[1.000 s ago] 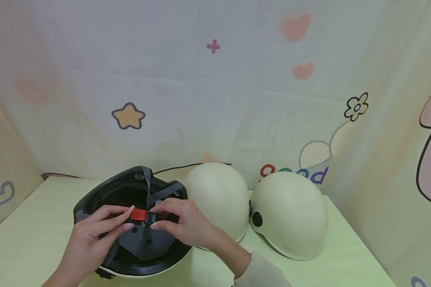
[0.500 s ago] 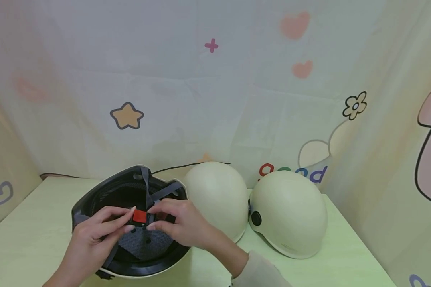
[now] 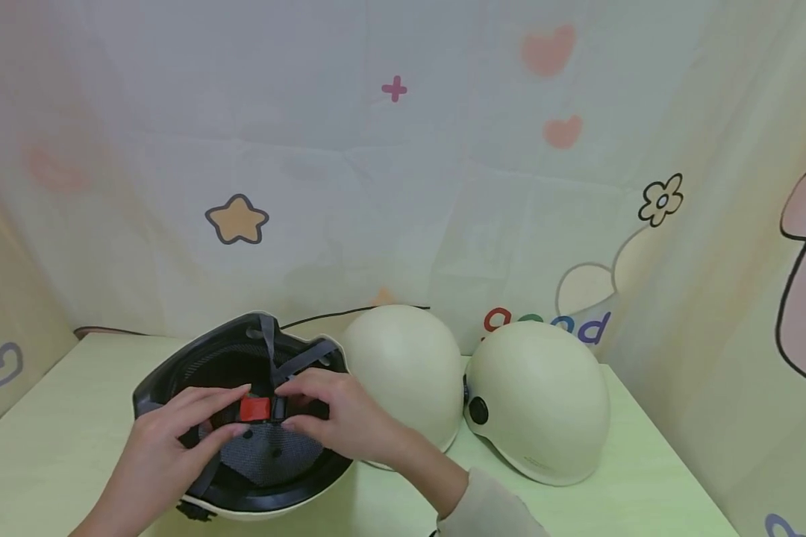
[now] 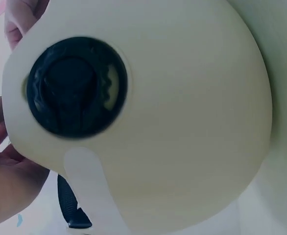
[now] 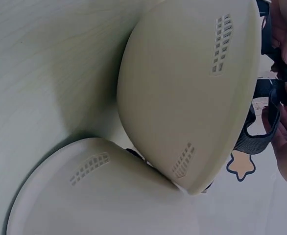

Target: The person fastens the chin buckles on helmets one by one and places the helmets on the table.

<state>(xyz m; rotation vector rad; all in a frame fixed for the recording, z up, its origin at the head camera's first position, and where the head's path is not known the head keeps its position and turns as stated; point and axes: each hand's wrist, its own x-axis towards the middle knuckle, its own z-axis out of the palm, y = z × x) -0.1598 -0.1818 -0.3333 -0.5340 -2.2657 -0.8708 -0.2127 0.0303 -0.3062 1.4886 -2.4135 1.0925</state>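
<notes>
An upturned cream helmet (image 3: 262, 514) with a black lining lies on the table, open side toward me. Over its opening is a chin-strap buckle with a red part (image 3: 255, 409) and a black end. My left hand (image 3: 161, 440) pinches the red side between thumb and forefinger. From the other side, my right hand (image 3: 339, 414) pinches the black end. Dark straps (image 3: 302, 359) run from the buckle to the helmet rim. In the left wrist view the helmet's outer shell (image 4: 192, 107), with a round black disc (image 4: 77, 88), hides much of both hands.
Two more cream helmets stand domes up on the pale table (image 3: 60, 432): one helmet (image 3: 403, 373) right beside the upturned one, another helmet (image 3: 544, 403) farther right. Behind them hangs a printed curtain (image 3: 336, 171). A thin dark cord (image 3: 349, 313) runs along the back edge.
My left forefinger and thumb have spread a little around the buckle's red part, and the buckle has shifted slightly. Both hands keep hold; the helmets stay in place.
</notes>
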